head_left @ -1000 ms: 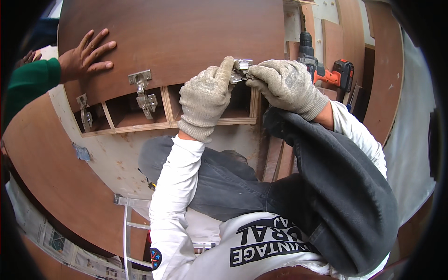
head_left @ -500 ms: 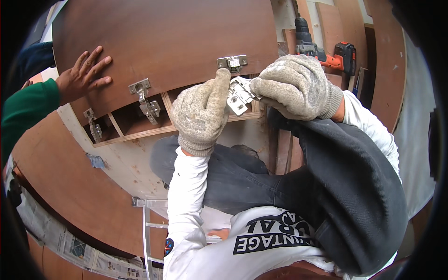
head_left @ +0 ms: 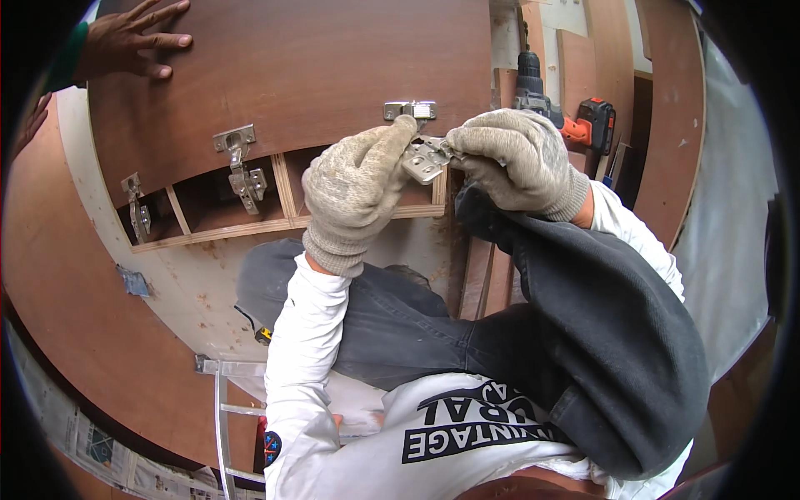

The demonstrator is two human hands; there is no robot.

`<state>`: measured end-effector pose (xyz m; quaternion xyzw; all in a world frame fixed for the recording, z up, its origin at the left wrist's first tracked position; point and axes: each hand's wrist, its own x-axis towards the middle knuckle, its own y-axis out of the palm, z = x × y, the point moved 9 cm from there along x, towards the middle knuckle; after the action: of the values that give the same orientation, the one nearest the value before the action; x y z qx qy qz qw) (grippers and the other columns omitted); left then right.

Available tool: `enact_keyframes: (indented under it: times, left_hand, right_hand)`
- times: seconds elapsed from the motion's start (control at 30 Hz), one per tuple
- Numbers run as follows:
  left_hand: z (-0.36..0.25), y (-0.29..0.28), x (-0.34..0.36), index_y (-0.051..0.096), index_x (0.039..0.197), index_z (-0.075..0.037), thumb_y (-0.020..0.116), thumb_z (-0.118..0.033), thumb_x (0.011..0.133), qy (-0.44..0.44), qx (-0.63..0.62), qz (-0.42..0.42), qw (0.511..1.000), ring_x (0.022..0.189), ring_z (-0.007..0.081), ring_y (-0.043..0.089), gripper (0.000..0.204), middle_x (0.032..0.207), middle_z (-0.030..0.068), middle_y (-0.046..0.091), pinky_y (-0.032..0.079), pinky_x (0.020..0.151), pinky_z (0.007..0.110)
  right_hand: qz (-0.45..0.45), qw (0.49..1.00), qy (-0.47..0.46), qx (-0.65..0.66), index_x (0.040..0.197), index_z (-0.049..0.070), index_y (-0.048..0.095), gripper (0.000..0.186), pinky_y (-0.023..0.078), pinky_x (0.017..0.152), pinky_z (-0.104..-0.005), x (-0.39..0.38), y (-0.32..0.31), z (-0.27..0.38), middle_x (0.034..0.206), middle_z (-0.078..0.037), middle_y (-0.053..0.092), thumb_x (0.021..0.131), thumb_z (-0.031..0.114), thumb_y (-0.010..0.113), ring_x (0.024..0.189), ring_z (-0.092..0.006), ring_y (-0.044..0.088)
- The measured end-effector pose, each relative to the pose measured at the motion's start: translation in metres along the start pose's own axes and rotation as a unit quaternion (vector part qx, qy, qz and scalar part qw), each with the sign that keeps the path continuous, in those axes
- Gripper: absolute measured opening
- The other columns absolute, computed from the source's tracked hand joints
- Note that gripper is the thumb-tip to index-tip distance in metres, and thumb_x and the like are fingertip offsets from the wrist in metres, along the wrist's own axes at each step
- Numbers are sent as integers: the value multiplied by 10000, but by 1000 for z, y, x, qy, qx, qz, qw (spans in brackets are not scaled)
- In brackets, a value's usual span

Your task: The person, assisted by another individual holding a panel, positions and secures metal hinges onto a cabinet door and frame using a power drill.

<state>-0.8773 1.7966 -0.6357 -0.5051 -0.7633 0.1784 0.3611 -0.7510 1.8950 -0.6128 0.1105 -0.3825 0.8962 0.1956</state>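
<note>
A metal cabinet hinge has its cup fixed near the edge of a brown wooden panel. Its loose arm and plate stick out toward me, between my two gloved hands. My left hand is closed, thumb and fingers at the hinge arm's left side, just below the cup. From the right, my right hand pinches the plate's other side; its fingertips partly hide the metal. Two more hinges, a middle one and a left one, join the panel to the open wooden cabinet box.
A co-worker's hand is at the panel's far left, with another hand below it. A cordless drill lies beyond my right hand among wooden boards. A metal ladder is at lower left.
The co-worker's hand has slid farther away along the panel. The hinge plate has tilted between my hands, both still at the same hinge. My view has shifted slightly, moving the scene left.
</note>
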Motion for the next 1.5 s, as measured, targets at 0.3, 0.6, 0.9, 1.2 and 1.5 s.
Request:
enact_keyframes:
  times: [0.3,0.6,0.9,1.2,1.5]
  left_hand:
    - [14,31,-17,591,1365,19,760,-34,914,-320,-368,23,873,792,58,644,484,904,17,691,573,716,234]
    - [36,33,-26,615,1322,42,762,-192,944,-439,-434,48,786,789,77,656,468,885,45,712,574,703,244]
    - [21,40,-34,712,1175,27,798,-249,912,-431,-351,193,809,741,57,622,390,851,44,723,537,658,245]
    - [-15,7,-17,724,1195,-65,765,-38,791,15,57,-1,998,777,263,719,407,934,97,745,579,664,359]
    - [-6,15,-19,733,1175,-78,780,-34,763,-17,113,39,993,777,264,714,417,940,90,738,582,679,378]
  right_hand:
    - [125,886,378,237,1325,44,647,471,598,844,-354,-38,49,-47,925,-123,761,907,211,785,871,-207,742]
    - [112,816,474,312,1150,1,690,270,585,667,-288,-44,36,-47,870,-72,737,952,177,742,737,-155,716]
    - [62,758,533,372,1123,-32,692,284,586,678,-265,-58,41,-53,883,-80,730,969,204,728,761,-122,708]
    - [26,923,333,193,1215,44,713,286,587,906,-337,-33,24,-46,1118,-120,762,930,67,719,1030,-217,737]
    - [62,890,388,233,1288,22,675,340,577,937,-338,-38,32,-49,1181,-154,740,952,71,695,1063,-202,720]
